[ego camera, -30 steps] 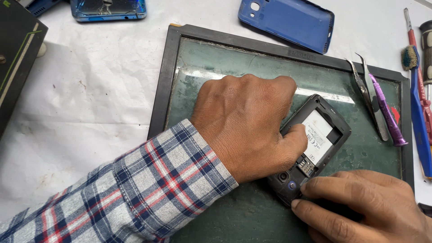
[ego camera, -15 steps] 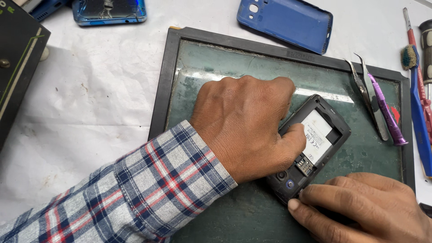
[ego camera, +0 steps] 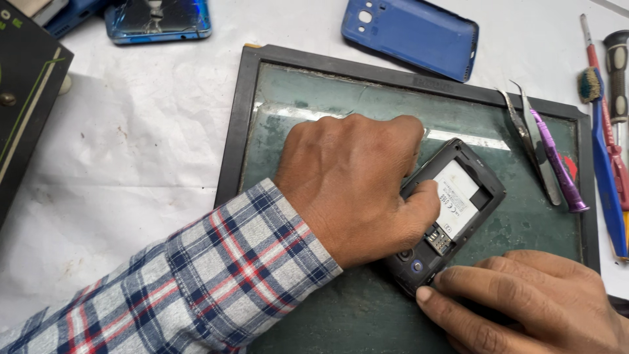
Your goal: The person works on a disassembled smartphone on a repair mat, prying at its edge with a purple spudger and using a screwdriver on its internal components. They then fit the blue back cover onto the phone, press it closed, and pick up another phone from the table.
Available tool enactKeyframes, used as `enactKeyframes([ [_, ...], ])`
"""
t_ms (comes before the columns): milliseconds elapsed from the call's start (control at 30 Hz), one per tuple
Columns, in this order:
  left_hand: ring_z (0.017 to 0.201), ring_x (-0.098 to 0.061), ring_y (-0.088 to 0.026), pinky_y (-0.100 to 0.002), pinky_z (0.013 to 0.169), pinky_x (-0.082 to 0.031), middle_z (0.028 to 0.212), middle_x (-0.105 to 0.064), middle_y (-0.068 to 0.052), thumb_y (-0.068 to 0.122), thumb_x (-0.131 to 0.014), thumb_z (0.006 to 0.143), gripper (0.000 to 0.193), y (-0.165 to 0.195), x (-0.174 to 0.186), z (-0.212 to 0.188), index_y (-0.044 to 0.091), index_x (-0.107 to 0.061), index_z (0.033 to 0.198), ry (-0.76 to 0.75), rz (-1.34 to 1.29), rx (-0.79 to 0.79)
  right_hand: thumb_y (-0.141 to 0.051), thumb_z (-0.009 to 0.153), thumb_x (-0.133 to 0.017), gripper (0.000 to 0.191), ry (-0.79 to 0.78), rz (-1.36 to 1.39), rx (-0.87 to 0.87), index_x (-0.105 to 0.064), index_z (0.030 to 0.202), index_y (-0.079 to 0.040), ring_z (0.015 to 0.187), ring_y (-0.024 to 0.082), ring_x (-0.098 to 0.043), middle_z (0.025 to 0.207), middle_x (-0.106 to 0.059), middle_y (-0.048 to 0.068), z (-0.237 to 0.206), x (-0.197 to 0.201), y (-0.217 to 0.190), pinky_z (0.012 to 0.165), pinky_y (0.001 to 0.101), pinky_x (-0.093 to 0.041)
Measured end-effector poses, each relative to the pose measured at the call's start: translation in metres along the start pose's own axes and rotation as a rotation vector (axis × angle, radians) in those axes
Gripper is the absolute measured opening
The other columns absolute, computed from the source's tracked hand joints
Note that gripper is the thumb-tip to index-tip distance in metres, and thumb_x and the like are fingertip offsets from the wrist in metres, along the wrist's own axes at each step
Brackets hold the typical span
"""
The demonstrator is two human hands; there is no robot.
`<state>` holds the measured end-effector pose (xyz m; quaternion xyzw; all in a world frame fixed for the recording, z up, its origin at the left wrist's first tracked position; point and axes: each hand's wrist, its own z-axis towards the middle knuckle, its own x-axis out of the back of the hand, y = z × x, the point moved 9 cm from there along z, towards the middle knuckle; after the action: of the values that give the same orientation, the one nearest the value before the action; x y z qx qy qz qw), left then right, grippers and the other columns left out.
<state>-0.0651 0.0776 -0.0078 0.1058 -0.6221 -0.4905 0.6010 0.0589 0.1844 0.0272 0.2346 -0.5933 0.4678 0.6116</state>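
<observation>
A small black phone (ego camera: 452, 210) with its back cover off lies slantwise on a green work mat (ego camera: 314, 98) with a dark frame, towards the mat's right and near part. Its open back shows a white-labelled battery and, below it, a small metal card slot. The left hand (ego camera: 357, 187) lies over the phone's left side, knuckles up and fingers curled down around that edge, with the thumb tip pressing on the open back just beside the battery; it grips the phone closed-fisted, and the fingers under it are hidden. The right hand (ego camera: 531, 305) comes in from the near right corner, its fingers nearly straight and close together, with the fingertips touching the phone's near end by the round camera ring; it pinches or presses that end rather than wrapping around it.

On the mat's right edge lie metal tweezers (ego camera: 527, 141) and a purple pry tool (ego camera: 557, 160). Right of the mat lie a blue brush-tipped tool (ego camera: 606, 170) and a red screwdriver (ego camera: 599, 85). Beyond the mat's far edge a blue back cover (ego camera: 409, 36) rests on white paper (ego camera: 131, 164), and far left lies a cracked blue phone (ego camera: 157, 19).
</observation>
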Motion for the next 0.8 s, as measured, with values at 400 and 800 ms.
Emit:
enactKeyframes([
  [400, 0.039, -0.061, -0.023, -0.042, 0.041, -0.05, 0.048, -0.061, -0.007, 0.035, -0.07, 0.078, 0.027, -0.001, 0.006, -0.003, 0.009, -0.066, 0.071, -0.006, 0.01, -0.005, -0.015, 0.082, -0.075, 0.039, 0.093, -0.159, -0.303, -0.066, 0.118, -0.006, 0.08, 0.021, -0.07, 0.1, -0.067, 0.014, -0.007, 0.026, 0.031, 0.065, 0.0329, -0.057],
  [800, 0.055, -0.068, -0.02, -0.041, 0.052, -0.053, 0.063, -0.07, -0.004, 0.03, -0.068, 0.078, 0.022, 0.001, 0.005, -0.005, 0.01, -0.077, 0.08, -0.014, -0.075, -0.136, -0.016, 0.092, -0.074, 0.022, -0.067, -0.175, -1.066, -0.074, 0.1, 0.005, 0.061, 0.018, -0.065, 0.078, -0.067, 0.013, -0.114, 0.031, 0.179, 0.054, 0.0296, -0.055],
])
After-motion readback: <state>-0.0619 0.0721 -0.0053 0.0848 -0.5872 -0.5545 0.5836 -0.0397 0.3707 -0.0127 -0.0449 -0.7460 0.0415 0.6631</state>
